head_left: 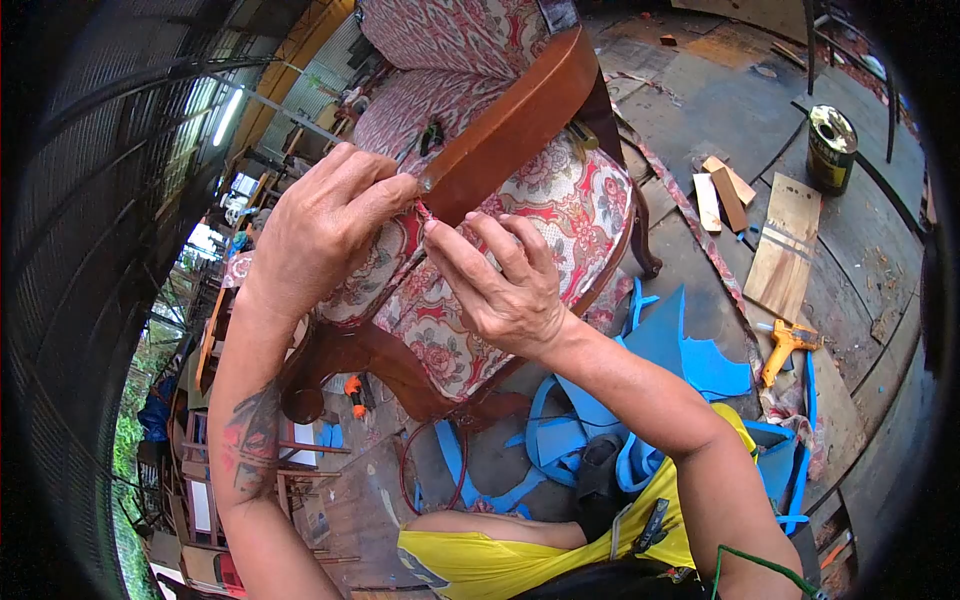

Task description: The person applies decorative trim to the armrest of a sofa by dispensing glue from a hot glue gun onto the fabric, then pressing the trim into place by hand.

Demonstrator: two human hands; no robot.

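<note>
A wooden chair with floral upholstery (440, 350) stands in front of me, its brown wooden armrest (520, 115) slanting up to the right. My left hand (335, 225) is closed at the armrest's lower end, thumb and fingers pinching a thin red patterned strip (424, 211). My right hand (500, 275) is just right of it, its thumb and index finger closed on the same strip. The other fingers of my right hand are bent over the seat. A dark-handled tool (430, 137) lies on the upholstery behind the armrest.
Blue foam scraps (700, 360) lie on the floor at the lower right. A yellow glue gun (787, 350), a wooden board (785, 245), wood blocks (728, 195) and an open can (831, 150) are to the right. An orange-black tool (355, 396) lies below the chair.
</note>
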